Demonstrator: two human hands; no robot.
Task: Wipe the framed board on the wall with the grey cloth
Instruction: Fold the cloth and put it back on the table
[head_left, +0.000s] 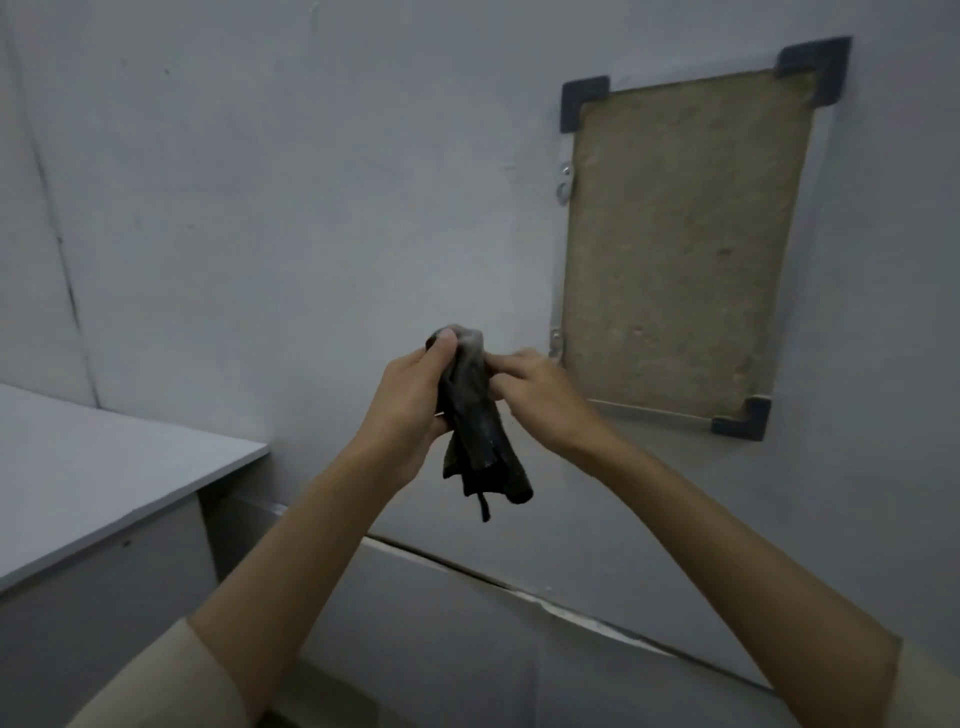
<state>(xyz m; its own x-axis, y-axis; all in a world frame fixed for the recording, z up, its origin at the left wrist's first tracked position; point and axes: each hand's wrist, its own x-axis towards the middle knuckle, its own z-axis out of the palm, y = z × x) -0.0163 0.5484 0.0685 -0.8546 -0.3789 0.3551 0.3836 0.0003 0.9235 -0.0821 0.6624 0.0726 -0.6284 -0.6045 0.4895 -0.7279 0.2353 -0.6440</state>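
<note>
Head view: I see my left hand (410, 400) and right hand (540, 397) both gripping 1 bunched dark grey fabric cloth (475, 426), held clear of the wall, just left of the tan rectangular framed board (680, 244) with its dark corner caps.

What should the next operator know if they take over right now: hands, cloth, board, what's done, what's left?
Left hand: grips the grey cloth near its top.
Right hand: pinches the same cloth from the other side; the rest hangs bunched below.
Framed board: on the wall, up and right of the hands, not touched by the cloth.
Done: cloth in hand.
Left: wipe the board. No wiped patch is visible on it.
</note>
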